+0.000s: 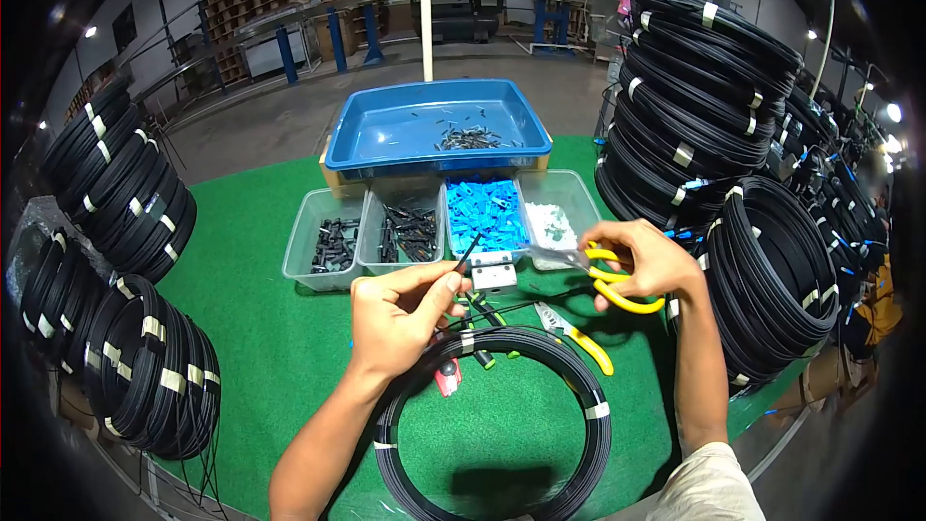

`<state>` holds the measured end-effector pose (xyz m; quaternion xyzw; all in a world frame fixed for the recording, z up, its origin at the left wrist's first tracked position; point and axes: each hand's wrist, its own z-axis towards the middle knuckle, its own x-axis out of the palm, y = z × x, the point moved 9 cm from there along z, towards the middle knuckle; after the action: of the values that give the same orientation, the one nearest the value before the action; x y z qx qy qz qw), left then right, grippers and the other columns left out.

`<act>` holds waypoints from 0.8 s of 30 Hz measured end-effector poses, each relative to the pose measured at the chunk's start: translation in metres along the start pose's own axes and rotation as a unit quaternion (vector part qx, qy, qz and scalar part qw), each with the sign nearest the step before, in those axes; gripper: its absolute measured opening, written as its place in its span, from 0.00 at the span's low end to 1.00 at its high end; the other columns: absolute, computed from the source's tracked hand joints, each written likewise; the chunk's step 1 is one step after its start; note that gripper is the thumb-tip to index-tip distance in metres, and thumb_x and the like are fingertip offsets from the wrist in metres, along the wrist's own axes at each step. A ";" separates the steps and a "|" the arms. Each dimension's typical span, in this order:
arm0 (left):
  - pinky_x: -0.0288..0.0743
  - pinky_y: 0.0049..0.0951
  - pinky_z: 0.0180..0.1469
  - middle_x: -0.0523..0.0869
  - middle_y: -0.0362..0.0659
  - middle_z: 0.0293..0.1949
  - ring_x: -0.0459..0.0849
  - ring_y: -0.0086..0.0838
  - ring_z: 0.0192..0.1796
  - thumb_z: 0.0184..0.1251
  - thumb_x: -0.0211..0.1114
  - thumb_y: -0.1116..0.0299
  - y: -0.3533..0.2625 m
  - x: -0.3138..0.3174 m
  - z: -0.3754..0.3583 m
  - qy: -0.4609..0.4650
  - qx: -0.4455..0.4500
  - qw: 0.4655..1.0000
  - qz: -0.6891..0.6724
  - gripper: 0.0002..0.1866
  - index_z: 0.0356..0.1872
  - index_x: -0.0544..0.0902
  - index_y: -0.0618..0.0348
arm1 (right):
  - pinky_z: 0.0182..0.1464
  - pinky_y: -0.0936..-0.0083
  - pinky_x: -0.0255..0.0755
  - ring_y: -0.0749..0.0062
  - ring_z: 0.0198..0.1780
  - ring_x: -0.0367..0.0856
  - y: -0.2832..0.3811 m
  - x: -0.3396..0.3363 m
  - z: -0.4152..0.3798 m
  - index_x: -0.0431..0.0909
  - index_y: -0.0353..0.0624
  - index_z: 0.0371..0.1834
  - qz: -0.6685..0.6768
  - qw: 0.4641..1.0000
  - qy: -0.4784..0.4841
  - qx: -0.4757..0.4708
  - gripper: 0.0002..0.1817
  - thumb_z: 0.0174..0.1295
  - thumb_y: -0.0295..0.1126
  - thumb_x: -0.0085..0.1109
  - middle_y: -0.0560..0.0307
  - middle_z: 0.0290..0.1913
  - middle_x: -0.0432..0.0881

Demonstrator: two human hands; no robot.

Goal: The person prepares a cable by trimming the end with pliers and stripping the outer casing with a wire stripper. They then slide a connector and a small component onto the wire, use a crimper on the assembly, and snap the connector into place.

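My left hand (397,318) is closed in a pinch on a thin black cable (470,250), whose end points up and away. To its right, my right hand (648,259) grips yellow-handled scissors (632,305), blades pointing left toward the cable end but apart from it. Below both hands lies a coil of black cable (596,444) bound with pale tape. A yellow-handled stripper (586,347) rests on the green mat just behind the coil. Near it are a black and green tool (482,358) and a red tool (448,378), both partly hidden.
Clear bins hold black parts (335,246), more black parts (410,230), blue connectors (484,212) and small white pieces (550,226). Behind them stands a blue tray (376,166) with small dark pieces. Tall cable coil stacks rise at right (694,87) and left (121,183).
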<state>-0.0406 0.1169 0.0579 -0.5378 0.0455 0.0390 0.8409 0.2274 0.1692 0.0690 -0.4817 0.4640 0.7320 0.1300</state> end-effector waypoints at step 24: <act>0.88 0.32 0.35 0.90 0.51 0.35 0.91 0.33 0.33 0.65 0.70 0.74 0.006 -0.007 0.002 0.052 -0.140 0.939 -0.310 0.09 0.43 0.85 0.69 | 0.53 0.57 0.80 0.46 0.47 0.86 -0.047 0.047 -0.018 0.75 0.52 0.66 -0.235 0.949 0.106 0.182 0.37 0.47 0.26 0.74 0.43 0.42 0.88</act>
<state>-0.0484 0.1213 0.0547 -0.6392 -0.0859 -0.2457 0.7237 0.2447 0.1680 0.0022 -0.6202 0.4742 0.5283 0.3338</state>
